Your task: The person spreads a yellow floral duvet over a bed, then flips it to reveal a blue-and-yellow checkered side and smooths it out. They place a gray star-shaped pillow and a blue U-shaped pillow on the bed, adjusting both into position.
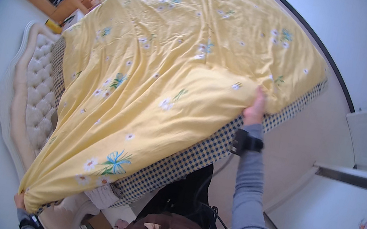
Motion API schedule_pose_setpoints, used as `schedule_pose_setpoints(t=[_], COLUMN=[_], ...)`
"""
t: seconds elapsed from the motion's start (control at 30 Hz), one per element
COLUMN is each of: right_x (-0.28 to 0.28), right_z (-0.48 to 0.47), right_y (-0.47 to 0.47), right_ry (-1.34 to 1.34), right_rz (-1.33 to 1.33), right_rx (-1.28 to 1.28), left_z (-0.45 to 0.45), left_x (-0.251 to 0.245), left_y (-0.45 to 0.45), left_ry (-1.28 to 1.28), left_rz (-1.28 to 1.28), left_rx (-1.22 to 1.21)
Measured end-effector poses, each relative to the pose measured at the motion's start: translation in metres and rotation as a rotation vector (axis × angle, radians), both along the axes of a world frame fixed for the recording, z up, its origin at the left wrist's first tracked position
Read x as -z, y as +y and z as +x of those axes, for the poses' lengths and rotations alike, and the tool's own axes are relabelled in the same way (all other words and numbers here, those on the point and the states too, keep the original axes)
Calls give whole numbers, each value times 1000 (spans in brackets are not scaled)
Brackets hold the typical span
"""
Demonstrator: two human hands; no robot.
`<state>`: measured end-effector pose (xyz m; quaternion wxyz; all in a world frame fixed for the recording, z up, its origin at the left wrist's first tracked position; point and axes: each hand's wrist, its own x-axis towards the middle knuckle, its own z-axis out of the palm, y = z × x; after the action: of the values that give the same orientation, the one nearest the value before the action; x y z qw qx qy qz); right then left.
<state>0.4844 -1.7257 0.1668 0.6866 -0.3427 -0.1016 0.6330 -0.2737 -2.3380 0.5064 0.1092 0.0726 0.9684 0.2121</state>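
Observation:
A yellow floral duvet cover (172, 72), printed with white daisies and blue bows, spreads over the bed. At the lower left, beside the headboard, my left hand (19, 200) grips one corner of it and pulls the cloth into long folds. My right hand (256, 109), slightly blurred, grasps the near edge farther along toward the foot of the bed. Between the two hands the edge stretches in a slanting line. Below it shows a navy-and-cream checked sheet (174, 168) on the side of the mattress. Dark wrist straps with cables sit on both wrists.
A tufted cream headboard (39, 85) stands at the left. Behind it is a wooden desk unit (63, 1) with clutter. Near my legs, a bedside cabinet (100, 223) holds items. White panels with red leaf prints (331, 217) stand at the right, beside the floor (296, 141).

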Motion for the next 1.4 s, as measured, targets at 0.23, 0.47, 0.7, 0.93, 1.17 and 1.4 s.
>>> schedule_pose_setpoints(t=[0.23, 0.47, 0.7, 0.93, 1.17, 1.4], right_x=[16, -123, -57, 54, 24, 12], right_z=[84, 76, 125, 161, 132, 120], right_y=[-47, 37, -45, -30, -28, -40], right_ry=[-116, -304, -495, -484, -669, -828], right_rz=[-413, -242, -258, -536, -501, -539], right_rx=[-72, -11, -50, -275, -89, -1], left_z=[-32, 48, 138, 145, 176, 213], left_x=[124, 144, 153, 187, 172, -20], left_y=[-117, -100, -77, -63, -21, 53], left_ry=[29, -362, -383, -537, -304, 239], left_rz=[-138, 503, 271, 360, 332, 654], left_rx=[-52, -398, -190, -405, -44, 403])
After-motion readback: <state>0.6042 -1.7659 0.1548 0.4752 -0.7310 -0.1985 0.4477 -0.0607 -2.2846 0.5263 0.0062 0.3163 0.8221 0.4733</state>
